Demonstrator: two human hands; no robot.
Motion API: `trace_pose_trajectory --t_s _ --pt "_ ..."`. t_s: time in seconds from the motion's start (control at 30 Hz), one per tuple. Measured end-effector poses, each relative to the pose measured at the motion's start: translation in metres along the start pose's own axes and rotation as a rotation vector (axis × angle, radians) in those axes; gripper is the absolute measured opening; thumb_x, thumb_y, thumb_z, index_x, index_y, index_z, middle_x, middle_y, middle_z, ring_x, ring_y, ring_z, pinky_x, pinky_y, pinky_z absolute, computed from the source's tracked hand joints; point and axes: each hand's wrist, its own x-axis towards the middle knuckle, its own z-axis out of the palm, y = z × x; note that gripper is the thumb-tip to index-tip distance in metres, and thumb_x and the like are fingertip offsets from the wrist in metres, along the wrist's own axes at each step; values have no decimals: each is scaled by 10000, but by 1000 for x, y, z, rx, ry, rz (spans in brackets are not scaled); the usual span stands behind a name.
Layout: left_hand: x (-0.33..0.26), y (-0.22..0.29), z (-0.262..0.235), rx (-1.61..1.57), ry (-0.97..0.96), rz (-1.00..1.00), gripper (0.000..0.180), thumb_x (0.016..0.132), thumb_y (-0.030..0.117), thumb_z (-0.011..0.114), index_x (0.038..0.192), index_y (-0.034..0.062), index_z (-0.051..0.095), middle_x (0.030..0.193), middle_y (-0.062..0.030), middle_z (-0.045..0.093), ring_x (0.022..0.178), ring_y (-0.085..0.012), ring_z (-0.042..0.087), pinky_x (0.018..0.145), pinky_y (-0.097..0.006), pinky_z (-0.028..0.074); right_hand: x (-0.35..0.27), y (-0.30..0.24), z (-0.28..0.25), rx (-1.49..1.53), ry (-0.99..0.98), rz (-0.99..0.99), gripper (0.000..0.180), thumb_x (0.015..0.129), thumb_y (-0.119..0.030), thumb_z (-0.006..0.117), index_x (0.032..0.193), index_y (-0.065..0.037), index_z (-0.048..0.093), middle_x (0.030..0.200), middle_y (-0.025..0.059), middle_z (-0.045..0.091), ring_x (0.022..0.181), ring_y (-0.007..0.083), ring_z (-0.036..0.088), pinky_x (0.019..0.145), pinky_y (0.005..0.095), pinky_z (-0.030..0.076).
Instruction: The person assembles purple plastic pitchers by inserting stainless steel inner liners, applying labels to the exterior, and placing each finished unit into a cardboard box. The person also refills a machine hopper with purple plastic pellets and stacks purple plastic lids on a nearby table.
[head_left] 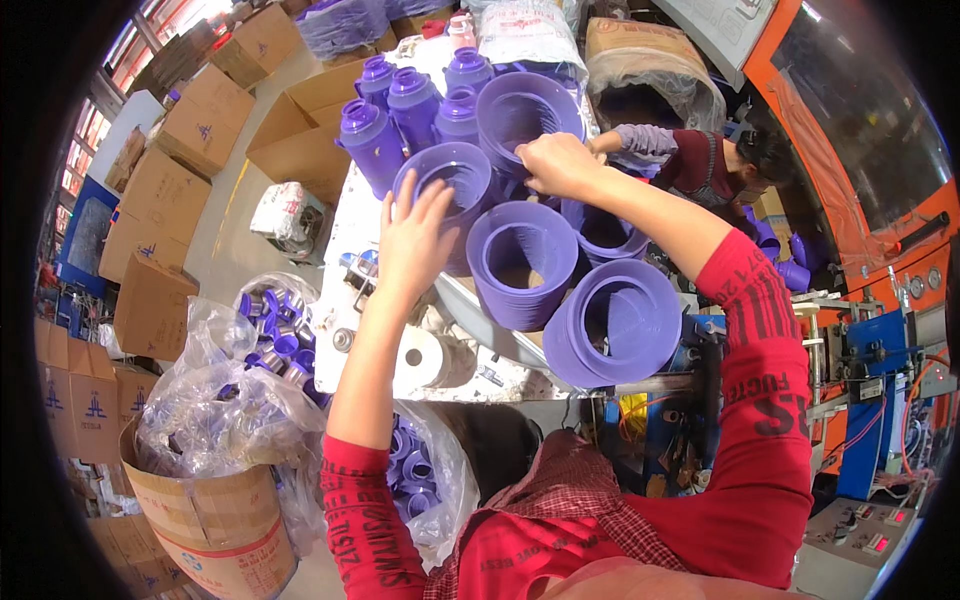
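Observation:
Several stacks of nested purple plastic sleeves, round and open at the top, stand together on the table. My left hand [412, 235] has its fingers spread over the near rim of the left stack [462, 160]. My right hand [560, 165] is closed at the near rim of the far stack [500, 105]; its fingertips are turned away, so what they pinch is hidden. Closer to me are the middle stack [520, 305] and the front right stack [640, 335]. Another stack [603, 228] is partly covered by my right forearm.
Purple bottles [372, 140] stand at the far left of the table. A white roll [420, 358] lies near its front edge. A co-worker [705, 165] reaches in from the right, beside an orange machine [790, 85]. Bagged purple parts [275, 330] and a round carton [215, 510] are at left.

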Motion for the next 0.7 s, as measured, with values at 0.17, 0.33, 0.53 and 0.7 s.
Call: trace_pose_trajectory --t_s 0.17,0.33,0.53,0.7 --pt "-11 -12 21 75 -145 29 352 840 200 669 1188 161 630 1060 -19 663 1189 -215 542 1090 -560 293 -4 -1 27 0 -81 9 253 649 -180 753 804 -19 634 703 194 648 717 386 654 635 483 514" --pt "-6 -14 20 6 -197 29 274 867 223 647 1136 176 671 1019 -23 682 1024 -208 623 1076 -488 345 -7 7 24 161 -265 -51 398 677 -127 745 1047 -47 621 946 186 675 930 380 644 781 472 504" --pt "-5 -16 19 9 -209 87 298 860 225 654 1150 155 664 1034 -41 676 1019 -217 624 1085 -460 349 -4 9 18 -26 -505 -90 489 704 -129 747 1161 -55 589 983 203 673 945 384 643 793 459 507" --pt "-1 -5 13 25 -145 121 444 844 239 673 1259 113 578 1179 -68 631 1164 -240 562 1104 -463 325 1 10 -1 53 -493 -78 681 681 -137 773 1304 -31 521 1163 232 624 1084 368 604 918 421 492"
